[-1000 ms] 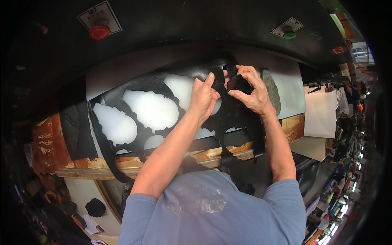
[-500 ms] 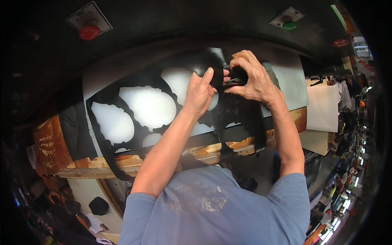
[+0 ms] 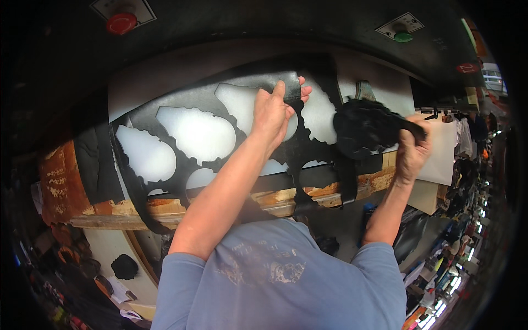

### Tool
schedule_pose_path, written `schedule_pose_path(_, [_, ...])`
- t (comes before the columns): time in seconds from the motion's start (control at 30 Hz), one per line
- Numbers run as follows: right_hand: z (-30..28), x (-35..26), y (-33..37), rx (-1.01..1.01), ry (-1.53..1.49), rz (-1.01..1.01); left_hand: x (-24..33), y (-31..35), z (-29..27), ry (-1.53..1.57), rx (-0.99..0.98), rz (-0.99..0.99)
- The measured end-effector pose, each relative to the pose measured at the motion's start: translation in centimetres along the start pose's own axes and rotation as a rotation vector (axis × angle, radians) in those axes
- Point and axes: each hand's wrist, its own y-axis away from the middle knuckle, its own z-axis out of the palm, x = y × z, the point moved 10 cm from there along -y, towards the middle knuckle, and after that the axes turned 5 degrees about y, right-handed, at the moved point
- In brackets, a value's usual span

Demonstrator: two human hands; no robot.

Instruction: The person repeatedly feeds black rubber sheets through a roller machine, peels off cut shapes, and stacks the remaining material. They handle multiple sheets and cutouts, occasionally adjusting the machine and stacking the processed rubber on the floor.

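Head view shows us bent over a white cutting board point(image 3: 379, 82) that lies on a worn wooden bench point(image 3: 165, 206). Spread across the board is a black sheet point(image 3: 181, 102) with several oval and leaf-shaped holes cut out of it, the white showing through. Our left hand point(image 3: 275, 110) rests on the upper edge of that sheet near its middle, fingers curled over a flap of the black material and pinching it against the thumb. Our right hand point(image 3: 412, 148) is off to the right, past the board's edge, closed in a fist around a stack of black cut-out pieces point(image 3: 366, 129), which juts leftward over the board. A loose strip of the sheet hangs down over the front of the bench. Above, on the dark machine housing, sit a red button point(image 3: 121, 22) and a green button point(image 3: 403, 37).
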Motion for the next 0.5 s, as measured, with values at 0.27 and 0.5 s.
schedule_pose_path(0.27, [5.9, -3.9, 0.4, -0.237, -0.095, 0.087, 6.5, 9.7, 0.9, -1.069, -0.082, 0.379])
schedule_pose_path(0.5, [21.5, -0.7, 4.2, -0.284, -0.263, 0.45, 1.8, 12.4, -2.7, -0.188, -0.175, -0.083])
